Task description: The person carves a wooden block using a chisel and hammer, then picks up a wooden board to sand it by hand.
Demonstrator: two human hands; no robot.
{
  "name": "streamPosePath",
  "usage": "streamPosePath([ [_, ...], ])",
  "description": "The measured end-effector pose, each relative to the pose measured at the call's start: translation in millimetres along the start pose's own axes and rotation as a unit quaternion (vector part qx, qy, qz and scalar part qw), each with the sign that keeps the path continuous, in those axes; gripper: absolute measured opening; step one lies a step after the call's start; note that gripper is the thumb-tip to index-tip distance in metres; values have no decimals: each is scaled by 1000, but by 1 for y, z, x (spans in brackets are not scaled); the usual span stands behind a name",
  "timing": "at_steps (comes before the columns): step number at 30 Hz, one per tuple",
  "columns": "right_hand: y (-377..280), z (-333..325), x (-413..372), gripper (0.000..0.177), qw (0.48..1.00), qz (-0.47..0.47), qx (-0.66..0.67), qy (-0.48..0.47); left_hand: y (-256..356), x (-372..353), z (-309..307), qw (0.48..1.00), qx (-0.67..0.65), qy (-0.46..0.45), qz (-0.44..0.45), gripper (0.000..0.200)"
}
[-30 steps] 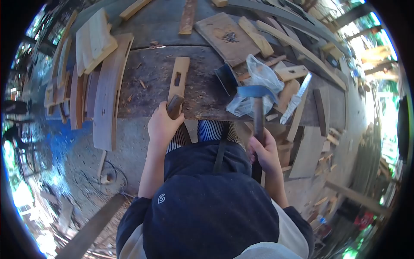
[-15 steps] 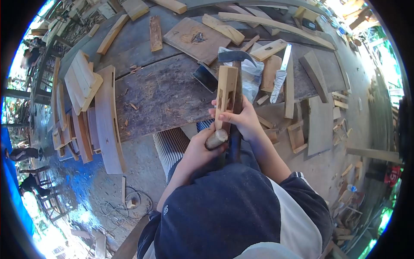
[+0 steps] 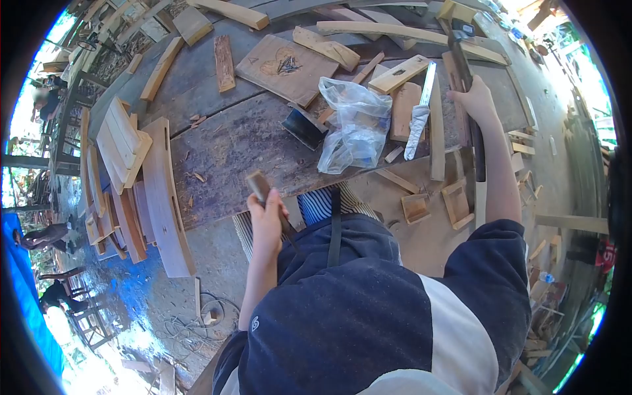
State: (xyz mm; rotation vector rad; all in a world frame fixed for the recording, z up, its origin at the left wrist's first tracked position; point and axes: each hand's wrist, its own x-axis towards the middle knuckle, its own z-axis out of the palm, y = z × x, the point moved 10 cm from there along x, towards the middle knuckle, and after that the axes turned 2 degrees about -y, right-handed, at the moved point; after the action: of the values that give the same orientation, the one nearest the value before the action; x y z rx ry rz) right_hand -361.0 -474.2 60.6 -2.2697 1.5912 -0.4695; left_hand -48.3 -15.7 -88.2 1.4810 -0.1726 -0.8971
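Note:
My left hand (image 3: 265,220) is closed around a chisel (image 3: 259,184), low in front of my lap at the bench's near edge. Its wooden handle end points up and away, and its dark shaft runs down against my dark clothing, where the tip is hard to make out. Off to the right, my right hand (image 3: 479,100) grips a hammer (image 3: 479,155) by its long dark handle. The hammer's head lies at the far end, among wood pieces near the bench's right side. A crumpled clear plastic bag (image 3: 355,125) lies on the bench between my hands.
On the worn bench (image 3: 224,145) lie a square board with nails (image 3: 283,66), a dark curved piece (image 3: 304,126), a mortised block (image 3: 399,74) and a white-wrapped blade (image 3: 419,118). Shaped boards (image 3: 164,197) stack at the left. Small wooden frames (image 3: 454,204) sit below, right.
My hands have parted: the right has swung far right with the hammer, and the left has moved left with the chisel. The mortised wood piece held between them is out of my hands.

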Motion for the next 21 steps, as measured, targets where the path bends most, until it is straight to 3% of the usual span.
streamPosePath([
  [3, 8, 31, 12, 60, 996, -10, -83, -35, 6, 6, -26, 998, -23, 55, 6, 34],
  [5, 10, 48, 17, 53, 992, 36, -114, -48, 10, 6, -35, 994, -86, 71, 1, 36],
  [13, 27, 66, 44, 47, 994, 38, -105, -15, 20, 17, -23, 994, -109, 9, -22, 32],
  [17, 26, 77, 37, 47, 996, -16, -77, -50, 33, 33, 32, 988, -131, -63, -52, 31],
  [21, 20, 79, -2, 46, 990, 6, -4, -140, 91, 49, 125, 991, -33, -130, 30, 32],
])
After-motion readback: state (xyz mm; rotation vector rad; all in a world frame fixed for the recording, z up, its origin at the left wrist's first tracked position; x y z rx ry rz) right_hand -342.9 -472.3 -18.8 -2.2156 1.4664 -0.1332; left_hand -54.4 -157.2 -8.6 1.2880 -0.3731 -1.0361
